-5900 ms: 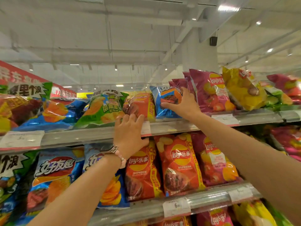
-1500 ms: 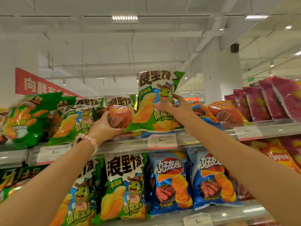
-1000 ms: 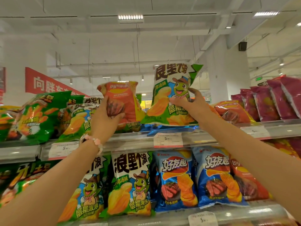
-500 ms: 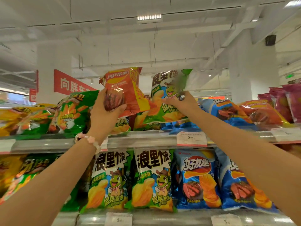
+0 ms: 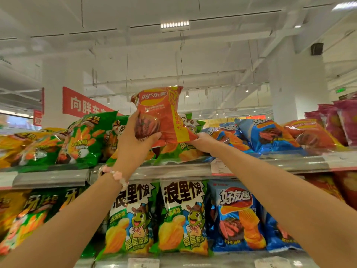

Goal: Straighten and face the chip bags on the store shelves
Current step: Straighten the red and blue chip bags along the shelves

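Top shelf (image 5: 173, 170) — L grip (image 5: 135, 138) holds orange bag (image 5: 164, 117), upright.

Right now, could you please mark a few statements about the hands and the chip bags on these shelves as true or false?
1. The left hand holds an orange bag raised above the top shelf. True.
2. The right hand hangs free below the shelf. False: it reaches onto the top shelf at a green bag.
3. The bracelet is on the left wrist. True.
4. The lower shelf shows only blue bags. False: green frog bags stand beside a blue bag.
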